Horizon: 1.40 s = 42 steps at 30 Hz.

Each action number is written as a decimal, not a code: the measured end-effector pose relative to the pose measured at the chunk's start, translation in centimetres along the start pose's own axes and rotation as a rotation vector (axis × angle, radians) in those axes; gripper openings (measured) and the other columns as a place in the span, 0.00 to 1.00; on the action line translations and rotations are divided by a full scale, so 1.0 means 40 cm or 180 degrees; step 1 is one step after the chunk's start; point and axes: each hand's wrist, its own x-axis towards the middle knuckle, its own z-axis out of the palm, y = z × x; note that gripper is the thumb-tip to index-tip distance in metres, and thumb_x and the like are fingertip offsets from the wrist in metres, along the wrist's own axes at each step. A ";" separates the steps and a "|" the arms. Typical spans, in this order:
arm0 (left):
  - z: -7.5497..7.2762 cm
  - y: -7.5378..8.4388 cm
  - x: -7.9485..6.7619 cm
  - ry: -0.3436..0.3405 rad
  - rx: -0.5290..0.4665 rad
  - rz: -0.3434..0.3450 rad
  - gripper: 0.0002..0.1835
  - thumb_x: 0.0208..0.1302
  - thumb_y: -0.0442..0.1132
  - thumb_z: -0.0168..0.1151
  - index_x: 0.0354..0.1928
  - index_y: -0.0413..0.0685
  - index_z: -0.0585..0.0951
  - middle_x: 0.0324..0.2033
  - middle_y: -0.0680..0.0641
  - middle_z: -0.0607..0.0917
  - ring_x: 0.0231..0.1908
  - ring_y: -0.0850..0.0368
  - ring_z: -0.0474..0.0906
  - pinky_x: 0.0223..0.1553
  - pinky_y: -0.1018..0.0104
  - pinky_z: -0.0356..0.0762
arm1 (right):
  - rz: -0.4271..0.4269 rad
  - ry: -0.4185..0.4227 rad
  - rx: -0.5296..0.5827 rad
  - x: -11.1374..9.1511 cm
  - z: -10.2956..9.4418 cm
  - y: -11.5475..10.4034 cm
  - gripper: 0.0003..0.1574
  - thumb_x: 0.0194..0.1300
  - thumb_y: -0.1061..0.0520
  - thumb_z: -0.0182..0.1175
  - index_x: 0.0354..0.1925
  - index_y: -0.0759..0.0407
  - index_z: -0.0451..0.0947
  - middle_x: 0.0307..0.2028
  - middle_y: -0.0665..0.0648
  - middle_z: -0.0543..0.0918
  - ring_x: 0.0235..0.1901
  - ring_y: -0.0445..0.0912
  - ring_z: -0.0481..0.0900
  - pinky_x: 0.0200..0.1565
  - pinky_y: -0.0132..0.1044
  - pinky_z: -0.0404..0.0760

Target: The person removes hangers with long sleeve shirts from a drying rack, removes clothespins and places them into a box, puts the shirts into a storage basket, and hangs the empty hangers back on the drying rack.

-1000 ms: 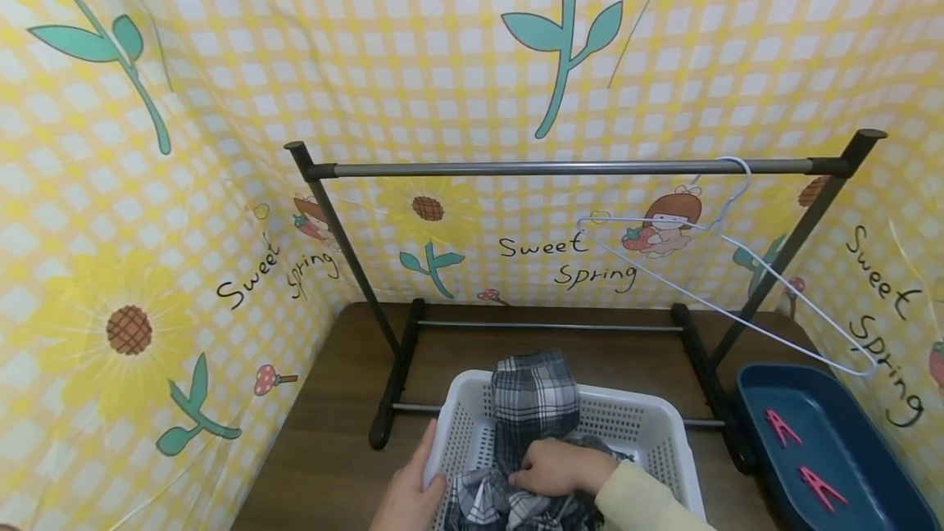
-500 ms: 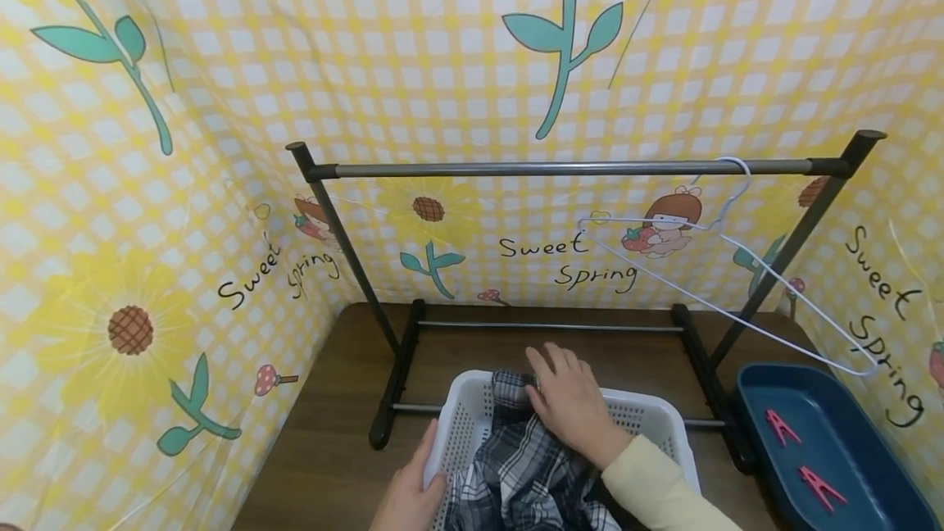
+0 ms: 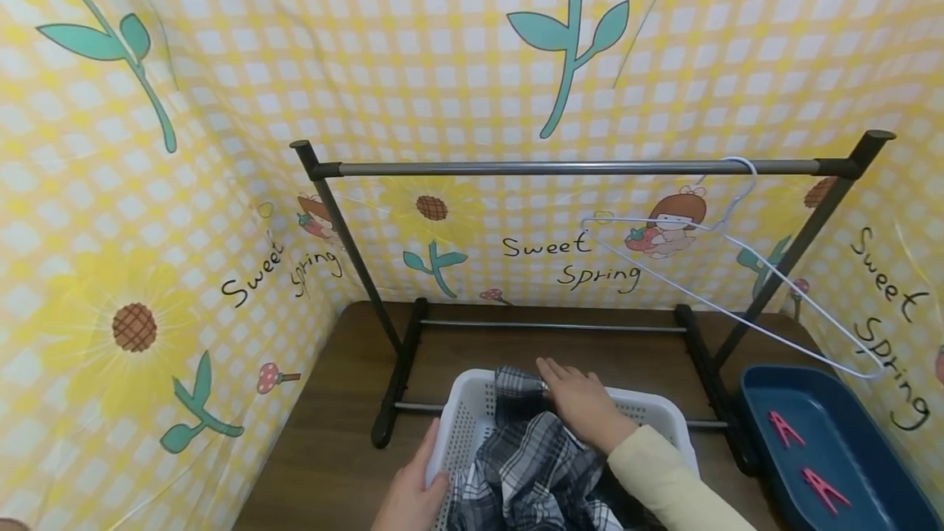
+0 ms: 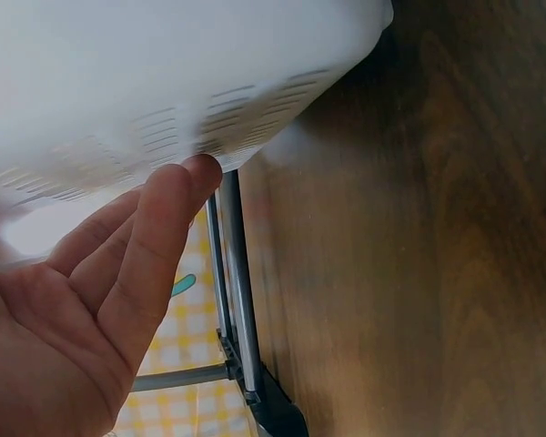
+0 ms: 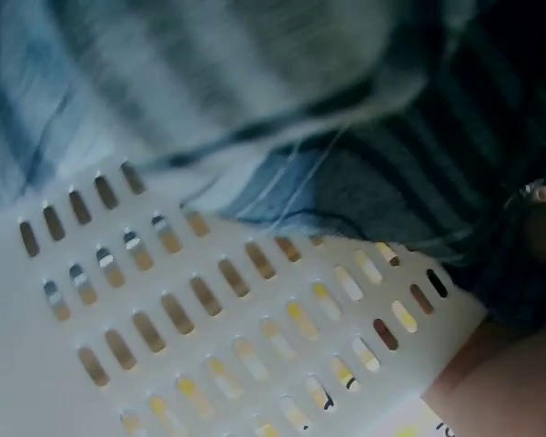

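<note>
A white perforated basket (image 3: 460, 416) holds a dark plaid cloth (image 3: 534, 457), crumpled, with one part lying up against the far rim. My left hand (image 3: 409, 486) grips the basket's left side, thumb over the rim and fingers along the outside. In the left wrist view, fingertips (image 4: 205, 173) press the slotted outer wall. Across the far rim lies my right hand (image 3: 586, 408), its fingers nearly straight and pointing past the edge, beside the cloth. Blurred plaid cloth (image 5: 237, 82) fills the top of the right wrist view, and that hand shows partly at the right edge.
A dark metal rack (image 3: 531, 169) stands behind the basket on a brown wooden table (image 3: 317, 433). From its bar hangs a white wire hanger (image 3: 745, 318). A blue tray (image 3: 833, 400) with two red A-shaped pieces is at the right. Yellow checked fabric (image 3: 442, 64) encloses the space.
My right hand has let go of the cloth inside the basket and moved to the far rim. The cloth's upright part now sits lower. My left hand has stayed on the basket.
</note>
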 end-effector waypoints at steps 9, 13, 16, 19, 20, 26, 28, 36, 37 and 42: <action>0.004 0.008 0.004 -0.0077 -0.0047 -0.0114 0.40 0.61 0.38 0.55 0.74 0.57 0.51 0.54 0.30 0.74 0.43 0.39 0.78 0.36 0.41 0.74 | -0.0128 0.0059 0.0481 -0.037 -0.056 -0.020 0.32 0.71 0.50 0.51 0.71 0.46 0.58 0.68 0.57 0.61 0.65 0.57 0.60 0.56 0.61 0.61; 0.004 0.008 0.002 -0.0069 -0.0054 -0.0089 0.40 0.62 0.39 0.55 0.74 0.58 0.51 0.53 0.31 0.74 0.42 0.42 0.77 0.35 0.42 0.75 | -0.0132 -0.0003 0.0467 -0.062 -0.082 -0.038 0.32 0.71 0.49 0.51 0.71 0.44 0.58 0.70 0.57 0.57 0.67 0.59 0.54 0.57 0.63 0.57; 0.006 0.003 0.003 -0.0026 0.0006 0.0043 0.39 0.61 0.39 0.55 0.74 0.55 0.52 0.52 0.31 0.75 0.41 0.43 0.77 0.35 0.44 0.75 | -0.0299 0.0001 0.0233 -0.086 -0.091 -0.051 0.31 0.71 0.48 0.51 0.70 0.43 0.59 0.70 0.58 0.55 0.67 0.59 0.53 0.57 0.64 0.58; 0.009 0.000 0.003 -0.0004 0.0036 0.0135 0.39 0.61 0.38 0.55 0.74 0.54 0.52 0.51 0.31 0.76 0.41 0.43 0.77 0.35 0.45 0.75 | -0.0536 0.0008 0.0011 -0.116 -0.091 -0.068 0.31 0.70 0.47 0.52 0.69 0.41 0.60 0.70 0.59 0.54 0.67 0.61 0.53 0.56 0.64 0.59; 0.009 0.000 0.004 -0.0009 0.0038 0.0133 0.39 0.61 0.38 0.55 0.74 0.54 0.52 0.51 0.31 0.76 0.41 0.43 0.78 0.35 0.45 0.75 | -0.0626 0.0002 -0.0029 -0.127 -0.087 -0.073 0.31 0.70 0.47 0.52 0.69 0.40 0.61 0.70 0.59 0.54 0.66 0.61 0.53 0.55 0.65 0.59; 0.011 0.004 0.007 0.0018 0.0080 0.0053 0.39 0.61 0.38 0.55 0.73 0.53 0.53 0.53 0.30 0.75 0.41 0.41 0.78 0.36 0.44 0.75 | -0.0898 -0.0621 0.0223 -0.189 -0.029 -0.087 0.34 0.68 0.34 0.46 0.70 0.30 0.54 0.70 0.59 0.55 0.65 0.64 0.56 0.51 0.68 0.62; 0.011 0.004 0.005 0.0061 0.0124 0.0076 0.39 0.60 0.38 0.55 0.73 0.52 0.54 0.52 0.31 0.76 0.41 0.43 0.78 0.36 0.45 0.75 | -0.0890 -0.0897 0.0358 -0.203 -0.001 -0.080 0.41 0.62 0.26 0.44 0.71 0.29 0.50 0.70 0.59 0.55 0.65 0.64 0.56 0.48 0.70 0.62; 0.007 0.008 0.002 0.0020 0.0111 -0.0020 0.39 0.61 0.39 0.55 0.73 0.54 0.53 0.53 0.31 0.75 0.43 0.43 0.78 0.39 0.44 0.73 | -0.0656 -0.1277 0.0400 -0.206 0.103 -0.069 0.60 0.48 0.17 0.49 0.73 0.32 0.41 0.70 0.64 0.51 0.65 0.67 0.52 0.43 0.75 0.60; 0.006 0.008 0.002 0.0011 0.0098 -0.0033 0.39 0.61 0.39 0.55 0.73 0.54 0.53 0.54 0.31 0.75 0.43 0.42 0.77 0.40 0.43 0.73 | -0.0641 -0.1278 0.0314 -0.200 0.112 -0.072 0.61 0.47 0.17 0.50 0.73 0.31 0.40 0.70 0.63 0.51 0.65 0.67 0.53 0.43 0.74 0.62; 0.001 0.003 -0.001 0.0099 0.0090 0.0116 0.39 0.60 0.38 0.56 0.73 0.56 0.53 0.54 0.30 0.74 0.42 0.42 0.77 0.38 0.45 0.74 | -0.0564 -0.1366 0.0042 -0.160 0.132 -0.087 0.67 0.42 0.19 0.57 0.73 0.32 0.40 0.70 0.63 0.51 0.65 0.66 0.55 0.40 0.71 0.67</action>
